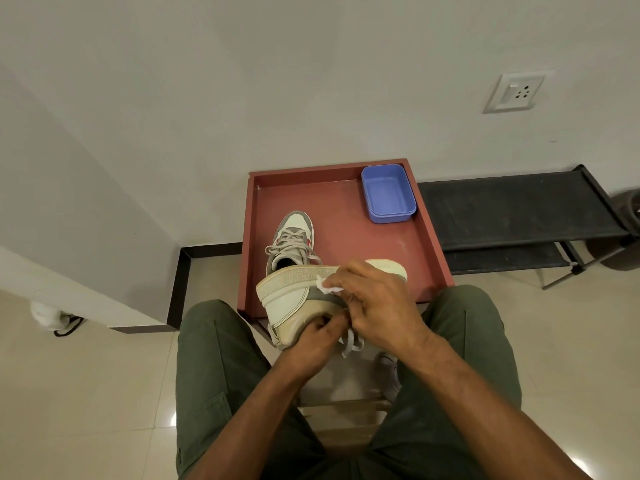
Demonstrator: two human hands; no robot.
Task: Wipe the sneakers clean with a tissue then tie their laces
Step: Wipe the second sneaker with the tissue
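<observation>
A: While the left hand (317, 336) grips the near sneaker (301, 299) from below, where is that shoe exactly?

B: It is lifted and turned on its side over the near edge of the red tray (429, 244), sole facing up and away, between the person's knees in green trousers (214, 358). The left fingers curl around its lower edge, by the collar, and a loose lace end (350, 342) hangs beneath, between the two hands.

A: And the right hand (377, 303)?

B: It lies over the side of the shoe, fingers bent, pinching a small white tissue (329, 285) against the edge of the sole. Only a crumpled corner of the tissue shows past the fingertips.

A: The second sneaker (291, 242)?

B: It stands upright on the tray floor, toe pointing toward the wall, just behind the held one. Its laces look loose and untied, and the heel is hidden by the lifted shoe.

A: Anything else on the tray?

B: A blue plastic tub (388, 194) sits in the far right corner, well apart from both shoes. I cannot tell whether it holds anything.

A: Around it?

B: A black rack (519, 213) stands to the right against the wall, with a wall socket (516, 93) above it. A white bag (46, 315) lies on the tiled floor at the left.
</observation>
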